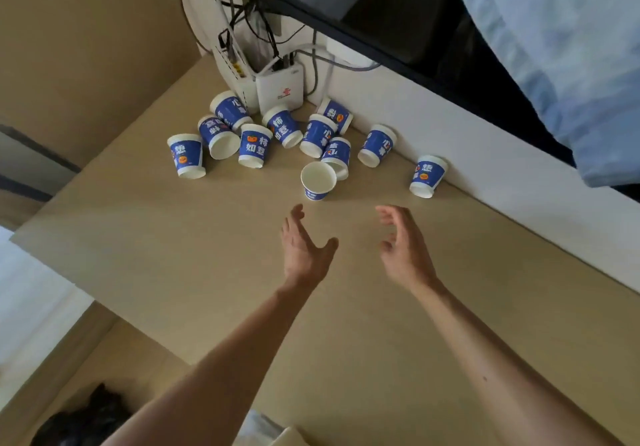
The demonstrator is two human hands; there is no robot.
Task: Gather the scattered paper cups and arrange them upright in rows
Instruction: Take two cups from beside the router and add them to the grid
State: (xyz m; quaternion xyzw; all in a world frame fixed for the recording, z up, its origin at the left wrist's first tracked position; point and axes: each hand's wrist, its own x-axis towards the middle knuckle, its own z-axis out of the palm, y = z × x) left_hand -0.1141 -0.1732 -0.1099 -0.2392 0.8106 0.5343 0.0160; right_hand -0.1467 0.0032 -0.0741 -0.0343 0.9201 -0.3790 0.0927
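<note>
Several blue-and-white paper cups lie scattered at the far side of the beige table (207, 290), most tipped over or upside down. One cup (318, 179) stands upright with its white mouth facing up, just beyond my hands. Another cup (187, 156) rests at the far left, and one cup (427, 176) leans by the wall on the right. My left hand (304, 248) and my right hand (403, 245) hover open above the table, a short way in front of the upright cup, touching nothing.
A white router box (280, 91) with a tangle of cables (242, 20) stands behind the cups by the white wall ledge (485, 175). A dark frame (398, 51) and a pale blue cloth (554, 65) overhang at the right. The table's left edge drops to the floor.
</note>
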